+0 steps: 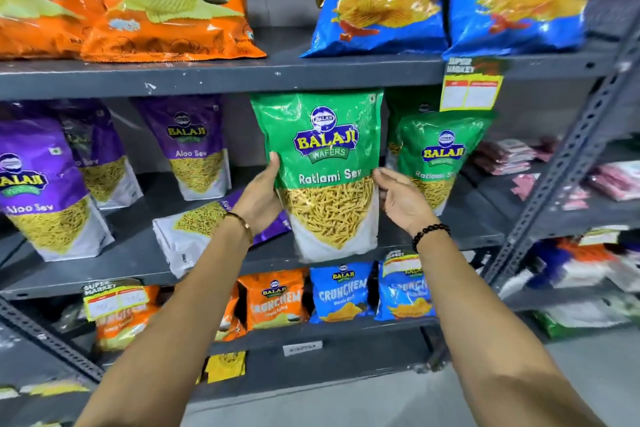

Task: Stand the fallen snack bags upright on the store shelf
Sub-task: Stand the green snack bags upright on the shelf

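Your two forearms reach up from the bottom of the view, nearest the lens, and between them you hold the green Ratlami Sev bag (323, 173) upright at the front edge of the middle shelf (145, 260). Your left hand (259, 194) grips the bag's left edge, thumb on the front. Your right hand (401, 198) is open, its fingertips touching the bag's right edge (whether it truly grips, you cannot tell from here).

Largest around you are the orange Crunchem bags (166, 3) and the blue bags (381, 0) standing on the upper shelf (242, 74). On the middle shelf, purple Aloo Sev bags (38, 184) stand at the left, and one fallen purple bag (197, 232) lies flat just beside your left wrist, partly behind it. A second green Ratlami Sev bag (440, 159) stands upright just right of the one you hold, with another green one partly hidden behind it.

Below, small orange packs (273, 298) and small blue packs (341, 291) stand on the lower shelf. A yellow price tag (467, 90) hangs from the upper shelf's edge, and a beaded bracelet (429, 232) circles your right wrist.
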